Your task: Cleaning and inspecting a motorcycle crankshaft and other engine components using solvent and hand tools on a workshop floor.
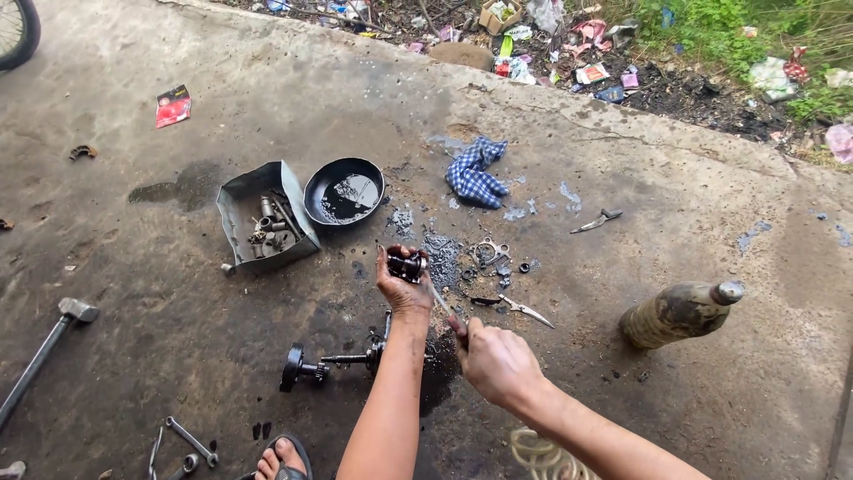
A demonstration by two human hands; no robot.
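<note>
We hold a small dark metal part tight in our left hand, mid-frame, lifted off the floor for easy reach. Our right hand grips a thin tool (tip pointing at it).

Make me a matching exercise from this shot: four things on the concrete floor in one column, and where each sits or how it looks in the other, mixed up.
Things:
1. checked cloth
2. round black pan
3. hammer
4. muddy bottle

Descriptions:
A. lying on its side at far right
B. holds dark liquid, beside the grey metal tray
C. blue and white, crumpled
D. at the left edge, head towards the top

Pairs: 1-C, 2-B, 3-D, 4-A
</note>
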